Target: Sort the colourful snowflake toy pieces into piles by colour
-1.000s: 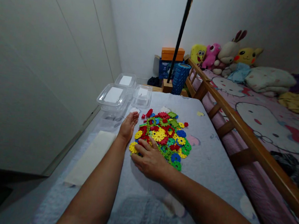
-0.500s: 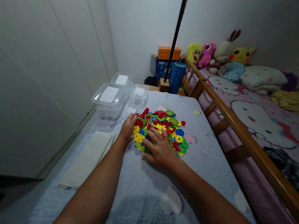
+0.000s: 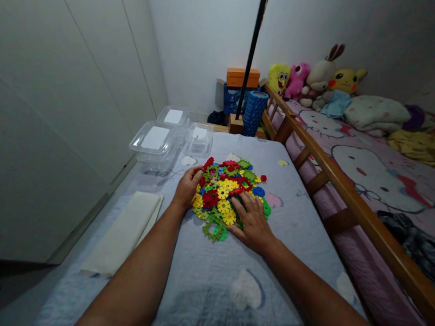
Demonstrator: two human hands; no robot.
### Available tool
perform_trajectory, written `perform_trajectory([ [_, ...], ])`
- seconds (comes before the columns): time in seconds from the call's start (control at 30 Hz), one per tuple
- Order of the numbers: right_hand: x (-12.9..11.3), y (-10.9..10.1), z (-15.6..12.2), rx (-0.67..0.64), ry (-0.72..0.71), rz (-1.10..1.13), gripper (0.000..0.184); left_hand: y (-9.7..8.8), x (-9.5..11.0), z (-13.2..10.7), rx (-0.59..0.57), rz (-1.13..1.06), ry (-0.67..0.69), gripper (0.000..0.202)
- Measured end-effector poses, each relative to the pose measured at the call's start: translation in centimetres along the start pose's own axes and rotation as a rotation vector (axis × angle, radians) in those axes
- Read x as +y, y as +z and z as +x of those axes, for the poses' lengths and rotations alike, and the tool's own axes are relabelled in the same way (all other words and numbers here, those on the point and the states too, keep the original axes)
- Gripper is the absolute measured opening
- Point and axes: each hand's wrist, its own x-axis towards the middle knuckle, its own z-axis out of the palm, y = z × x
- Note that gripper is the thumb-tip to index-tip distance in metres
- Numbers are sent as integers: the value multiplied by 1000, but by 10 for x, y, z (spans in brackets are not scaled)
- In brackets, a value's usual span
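A heap of interlocking plastic toy pieces [image 3: 224, 191] in red, yellow, green and blue lies on the cloth-covered table. Many are flower-shaped discs; others are toothed rings and frames. My left hand [image 3: 188, 186] rests against the left edge of the heap, its fingers loosely bent and partly hidden, with no piece visibly gripped. Beside its fingertips sticks up a red piece [image 3: 208, 163]. On the right front of the heap lies my right hand [image 3: 253, 222], palm down with fingers spread, covering some pieces. A green toothed ring [image 3: 214, 228] is at the heap's near edge.
Clear lidded boxes with white labels, such as the large one [image 3: 153, 150], stand at the back left. Folded cream cloth [image 3: 123, 231] lies on the left. A wooden bed rail [image 3: 317, 151] runs along the right. Behind the table stands a black pole [image 3: 252, 49].
My right hand has slid right across the heap, uncovering yellow discs and the green ring, which now spread nearer me. The left hand stays at the left edge. The view has shifted slightly.
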Motion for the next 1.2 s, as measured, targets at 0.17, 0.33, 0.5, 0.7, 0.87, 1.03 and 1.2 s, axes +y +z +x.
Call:
perform_trajectory([
  [0.17, 4, 0, 21, 31, -23, 71, 74, 0, 2, -1, -4, 21, 4, 42],
  [0.33, 3, -16, 35, 179, 35, 184, 37, 1, 0, -2, -4, 29, 8, 42],
  [0.5, -4, -22, 66, 214, 200, 164, 29, 1, 0, -2, -14, 59, 31, 41],
  [0.7, -9, -7, 94, 74, 350, 219, 38, 2, -3, 0, -39, 134, 40, 46],
  [0.87, -11, -3, 96, 10, 357, 308, 25, 1, -2, 0, -40, 172, 54, 45],
  [1.03, -6, -17, 84, 19, 220, 403, 6, 1, 0, -1, -40, 180, 55, 45],
  [1.2, -1, -28, 68, 13, 131, 433, 7, 1, 4, -3, 15, 193, 62, 44],
])
